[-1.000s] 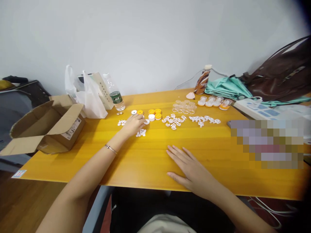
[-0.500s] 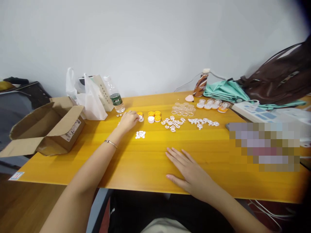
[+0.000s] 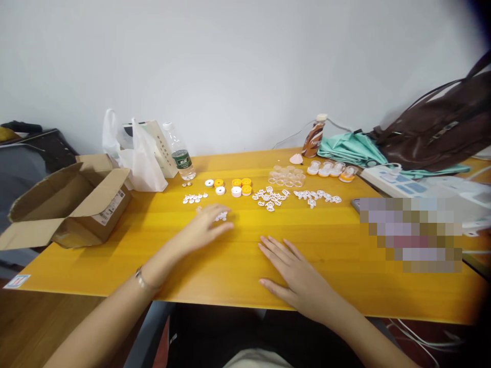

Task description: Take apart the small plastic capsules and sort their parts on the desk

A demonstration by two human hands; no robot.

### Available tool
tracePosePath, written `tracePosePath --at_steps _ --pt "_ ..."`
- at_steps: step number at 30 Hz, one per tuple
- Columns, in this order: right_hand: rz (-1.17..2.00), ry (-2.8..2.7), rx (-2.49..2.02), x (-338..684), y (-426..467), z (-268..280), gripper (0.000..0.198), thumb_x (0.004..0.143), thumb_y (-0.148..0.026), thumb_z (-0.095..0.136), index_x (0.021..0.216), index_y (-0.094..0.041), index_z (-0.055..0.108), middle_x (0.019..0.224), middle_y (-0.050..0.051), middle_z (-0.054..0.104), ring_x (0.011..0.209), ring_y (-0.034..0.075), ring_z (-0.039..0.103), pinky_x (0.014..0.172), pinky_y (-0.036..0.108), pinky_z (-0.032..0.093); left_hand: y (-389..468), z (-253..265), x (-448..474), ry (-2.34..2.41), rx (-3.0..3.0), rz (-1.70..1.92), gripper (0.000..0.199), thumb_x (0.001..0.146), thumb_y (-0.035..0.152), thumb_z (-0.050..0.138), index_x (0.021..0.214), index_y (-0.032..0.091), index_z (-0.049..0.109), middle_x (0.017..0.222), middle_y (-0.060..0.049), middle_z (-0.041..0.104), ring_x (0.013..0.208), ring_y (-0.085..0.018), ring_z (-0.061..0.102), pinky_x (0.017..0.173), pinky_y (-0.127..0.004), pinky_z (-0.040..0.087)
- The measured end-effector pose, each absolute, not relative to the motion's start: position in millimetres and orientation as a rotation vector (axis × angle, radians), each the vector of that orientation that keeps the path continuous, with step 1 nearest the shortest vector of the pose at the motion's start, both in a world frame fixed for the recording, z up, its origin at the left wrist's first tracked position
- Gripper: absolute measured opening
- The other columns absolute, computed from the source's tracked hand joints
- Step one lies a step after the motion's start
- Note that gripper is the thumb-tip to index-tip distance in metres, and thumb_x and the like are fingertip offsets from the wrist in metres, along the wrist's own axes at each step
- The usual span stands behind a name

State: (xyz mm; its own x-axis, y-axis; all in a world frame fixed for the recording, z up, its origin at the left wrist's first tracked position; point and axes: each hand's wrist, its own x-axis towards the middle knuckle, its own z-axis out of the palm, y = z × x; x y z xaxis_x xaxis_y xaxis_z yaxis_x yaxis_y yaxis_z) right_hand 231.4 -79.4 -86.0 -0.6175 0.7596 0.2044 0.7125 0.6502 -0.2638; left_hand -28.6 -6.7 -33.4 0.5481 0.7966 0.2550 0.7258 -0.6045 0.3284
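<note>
My left hand [image 3: 205, 227] hovers over the table, fingers apart with nothing held in them. It partly covers a pile of small white pieces [image 3: 221, 216]. Beyond it lie several small white pieces with stems [image 3: 195, 198]. Round white and yellow caps [image 3: 236, 191] stand in groups farther back. To their right are white leaf-shaped openwork pieces [image 3: 270, 197] and more white pieces [image 3: 317, 196] in a row. Clear round cups [image 3: 286, 176] stand behind these. My right hand [image 3: 293, 276] rests flat on the table near its front edge, fingers spread.
An opened cardboard box [image 3: 72, 204], a white plastic bag [image 3: 143, 163] and a water bottle [image 3: 181, 157] stand at left. At right are a brown-labelled bottle [image 3: 313, 137], white-and-orange pieces [image 3: 331, 169], green folded fabric [image 3: 345, 149], a power strip [image 3: 395, 180] and a dark bag [image 3: 433, 122].
My left hand has drawn back from the yellow and white caps toward me, and its fingers have spread. A white cap it was at now lies uncovered. My right hand stays in place.
</note>
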Motion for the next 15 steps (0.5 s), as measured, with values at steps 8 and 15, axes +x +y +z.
tracePosePath --at_steps 8,15 --pt "0.256 -2.562 -1.184 230.2 -79.5 -83.6 0.057 0.087 -0.047 0.037 0.136 -0.018 0.031 0.142 0.007 0.03 0.132 0.023 0.025 0.108 0.048 0.023 -93.5 -76.5 -23.3 1.351 2.667 0.173 0.065 0.086 0.052 0.033 0.14 0.027 0.008 0.148 -0.004 0.01 0.136 -0.024 0.008 0.11 -0.048 0.012" --pt "0.438 -2.499 -1.193 236.8 -83.0 -71.7 0.055 0.083 -0.048 0.043 0.132 -0.022 0.039 0.141 0.007 0.033 0.13 0.023 0.03 0.107 0.045 0.025 -91.1 -80.7 -20.8 1.405 2.707 0.23 0.062 0.087 0.051 0.033 0.14 0.027 0.011 0.146 -0.003 0.016 0.135 -0.023 0.013 0.11 -0.047 0.013"
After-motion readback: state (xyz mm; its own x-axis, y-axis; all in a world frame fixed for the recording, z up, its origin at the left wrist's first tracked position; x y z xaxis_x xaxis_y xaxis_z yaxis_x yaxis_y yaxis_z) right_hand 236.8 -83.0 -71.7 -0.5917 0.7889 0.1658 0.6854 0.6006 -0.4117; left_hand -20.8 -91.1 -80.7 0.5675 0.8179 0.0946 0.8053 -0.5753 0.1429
